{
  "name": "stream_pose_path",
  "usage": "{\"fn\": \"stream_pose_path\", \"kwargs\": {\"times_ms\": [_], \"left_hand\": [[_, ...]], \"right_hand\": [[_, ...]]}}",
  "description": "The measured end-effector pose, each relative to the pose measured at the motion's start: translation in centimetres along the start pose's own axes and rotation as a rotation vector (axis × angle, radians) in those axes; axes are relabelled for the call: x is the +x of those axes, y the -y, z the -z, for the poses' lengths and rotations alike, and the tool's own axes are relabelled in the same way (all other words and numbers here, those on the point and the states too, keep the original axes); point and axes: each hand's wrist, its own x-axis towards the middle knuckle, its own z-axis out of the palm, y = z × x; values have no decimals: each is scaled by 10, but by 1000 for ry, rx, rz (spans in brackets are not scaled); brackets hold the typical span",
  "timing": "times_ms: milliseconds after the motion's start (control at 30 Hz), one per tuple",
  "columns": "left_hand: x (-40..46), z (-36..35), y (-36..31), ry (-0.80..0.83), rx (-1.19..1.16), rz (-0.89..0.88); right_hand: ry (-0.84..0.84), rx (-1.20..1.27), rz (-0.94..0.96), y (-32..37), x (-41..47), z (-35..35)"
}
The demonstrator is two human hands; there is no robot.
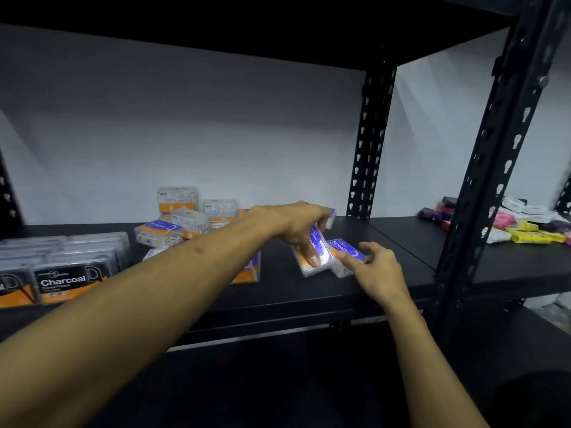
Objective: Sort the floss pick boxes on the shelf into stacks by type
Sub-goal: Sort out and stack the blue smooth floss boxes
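Note:
My left hand reaches across the black shelf and grips a clear box with a blue "Smooth" label, holding it tilted. Beside it on the right lies a second blue "Smooth" box. My right hand touches that box with fingers spread, its index fingertip on the near edge. At the far left stand black "Charcoal" boxes in stacks. Behind my left forearm is a loose pile of blue-and-orange "Round" boxes, and another box lies partly hidden under the arm.
Two boxes stand upright against the white back wall. A black perforated upright stands at the shelf's back, and a thicker post at the front right. Beyond it, the neighbouring shelf holds pink, yellow, purple and white packets.

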Motion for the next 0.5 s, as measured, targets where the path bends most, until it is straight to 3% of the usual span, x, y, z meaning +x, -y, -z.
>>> {"fn": "stream_pose_path", "kwargs": {"times_ms": [133, 333, 500], "left_hand": [[-11, 6, 11, -37, -23, 27], [-25, 25, 34, -220, -133, 49], [-45, 46, 59, -273, -86, 68]], "right_hand": [[56, 58, 8, 8, 6, 8], [121, 188, 31, 14, 10, 1], [139, 195, 43, 16, 15, -11]]}}
